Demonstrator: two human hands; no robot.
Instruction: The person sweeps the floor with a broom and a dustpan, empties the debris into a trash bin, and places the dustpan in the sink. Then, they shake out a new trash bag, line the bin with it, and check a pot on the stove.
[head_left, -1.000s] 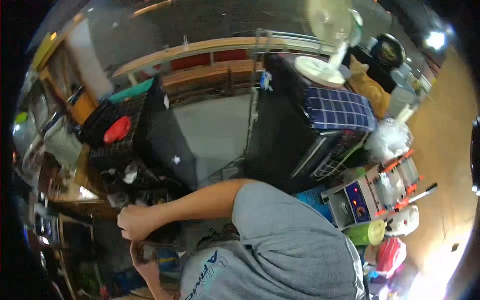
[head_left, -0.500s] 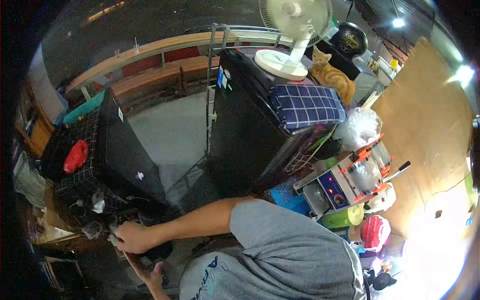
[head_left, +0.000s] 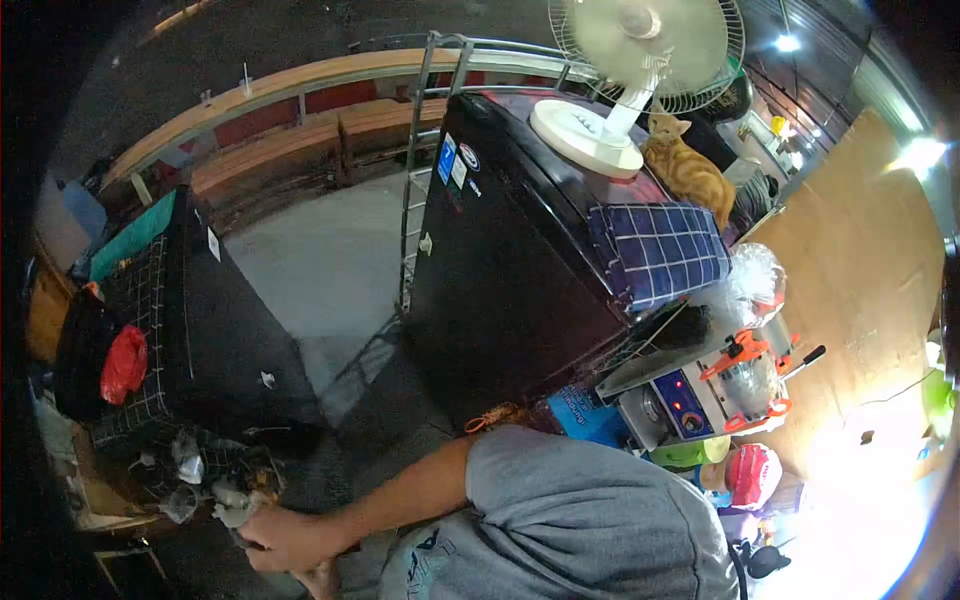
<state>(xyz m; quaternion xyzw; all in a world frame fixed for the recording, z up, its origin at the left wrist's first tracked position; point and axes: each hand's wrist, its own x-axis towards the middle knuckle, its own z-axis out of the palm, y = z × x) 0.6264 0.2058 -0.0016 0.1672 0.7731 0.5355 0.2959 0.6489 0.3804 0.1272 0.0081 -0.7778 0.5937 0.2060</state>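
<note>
My right hand [head_left: 283,540] reaches left across my body from a grey T-shirt sleeve [head_left: 580,510]. Its fingers are curled around a crumpled grey-white wad [head_left: 233,508] at the low end of a dark, cluttered shelf. More crumpled wads [head_left: 186,470] lie just left of it. Only a sliver of my left hand [head_left: 322,579] shows at the bottom edge, under the right hand; its fingers are hidden.
A tall black cabinet [head_left: 500,270] stands in the middle, with a fan [head_left: 640,60], an orange cat [head_left: 690,170] and a blue checked cloth [head_left: 660,250] on top. At left, a black box [head_left: 215,340] carries a red bag [head_left: 124,364]. A machine with red lights [head_left: 690,400] is at right. Grey floor [head_left: 320,260] lies between.
The view has swung, so everything sits lower and further left in frame. My right hand stays at the clutter, curled on the wad. The left hand has slid nearly out of view.
</note>
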